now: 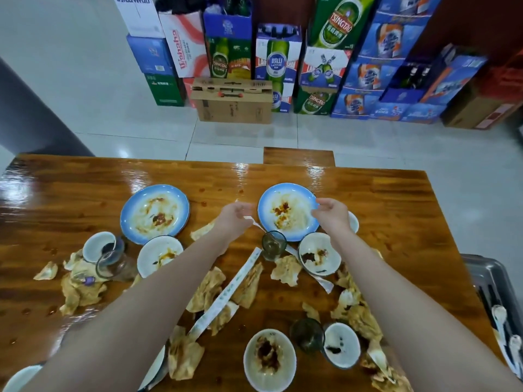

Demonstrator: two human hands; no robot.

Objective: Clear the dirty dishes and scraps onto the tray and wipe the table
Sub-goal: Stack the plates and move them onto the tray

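Two dirty blue-rimmed plates lie on the wooden table (396,210), the left plate (155,213) and the right plate (287,212). My left hand (236,219) is between them and pinches a thin white strip (256,224) that trails toward a small glass (273,244). My right hand (332,212) hovers with loosely curled fingers at the right plate's right rim; I cannot tell whether it touches. Several stained white bowls (319,257) (160,257) (270,359) and crumpled brownish napkins (206,290) are scattered nearer to me. The metal tray (486,275) stands off the table's right edge.
A tipped glass (113,261) lies beside a small white dish (97,246) at the left. A long paper chopstick sleeve (226,292) lies between my arms. A dark glass (307,336) stands near the front. White spoons (499,314) lie in the tray. Beer cartons (280,58) are stacked on the floor beyond.
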